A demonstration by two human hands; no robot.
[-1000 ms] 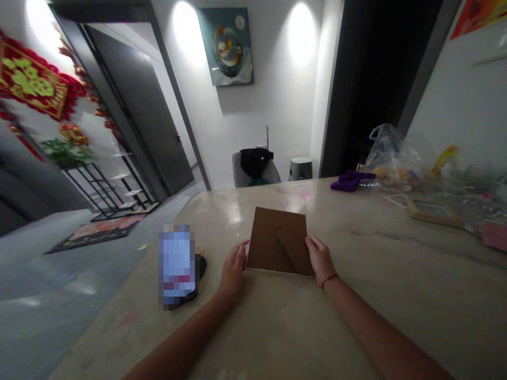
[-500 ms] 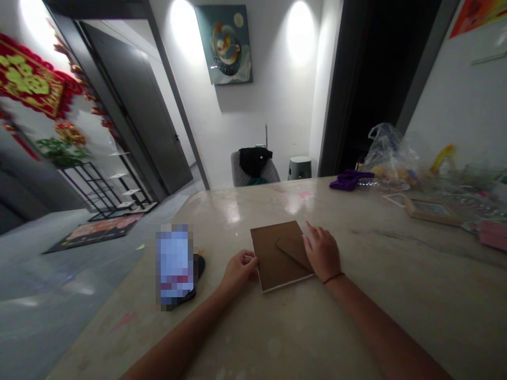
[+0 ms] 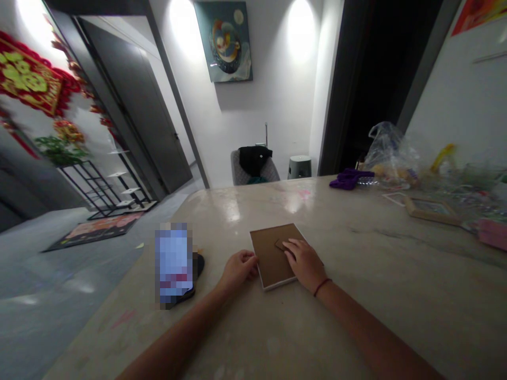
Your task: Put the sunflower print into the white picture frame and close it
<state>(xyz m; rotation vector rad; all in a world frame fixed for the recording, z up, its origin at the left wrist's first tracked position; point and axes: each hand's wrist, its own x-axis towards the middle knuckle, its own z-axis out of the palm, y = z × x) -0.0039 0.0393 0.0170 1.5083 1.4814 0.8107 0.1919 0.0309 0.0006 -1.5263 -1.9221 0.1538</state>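
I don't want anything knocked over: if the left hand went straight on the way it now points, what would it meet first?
Most likely the face-down picture frame, at its left edge: the left hand points straight at it, and the fingers look at or against that edge, though depth leaves contact unsure.

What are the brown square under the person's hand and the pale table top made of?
The brown backing looks like matte cardboard or fibreboard: flat, dull and without visible grain, with a raised flap. The table top looks like polished marble, given its glossy light reflections and grey veins, though it could be an imitation stone.
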